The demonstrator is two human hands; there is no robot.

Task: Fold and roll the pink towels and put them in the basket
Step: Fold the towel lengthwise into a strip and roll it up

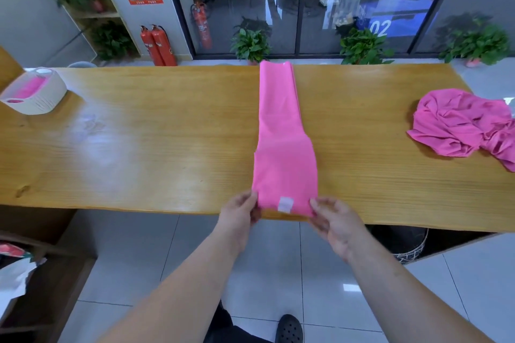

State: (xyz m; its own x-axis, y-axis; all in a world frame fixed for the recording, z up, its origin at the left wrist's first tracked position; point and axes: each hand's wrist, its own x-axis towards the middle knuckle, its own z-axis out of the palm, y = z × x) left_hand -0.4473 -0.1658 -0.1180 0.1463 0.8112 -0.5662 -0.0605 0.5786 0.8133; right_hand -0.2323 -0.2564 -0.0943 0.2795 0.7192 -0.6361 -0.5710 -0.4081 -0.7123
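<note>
Presently, item one: folded pink towel (281, 125), a long narrow strip lying across the desk (139, 147) from far edge to near edge, white label (284, 204) at the near end. Left grip (241, 210) pinches its near-left corner; right grip (335, 224) pinches the near-right corner.

Item two: white basket (36, 92), far left on the desk, pink cloth inside, well apart from the strip.

Item three: crumpled pink towels (459, 122), heaped at the right end.

Risks, as I judge them: the far half lies narrower than the near half, so a roll begun here may skew or telescope. An uneven pull at either corner could open the lengthwise fold.
</note>
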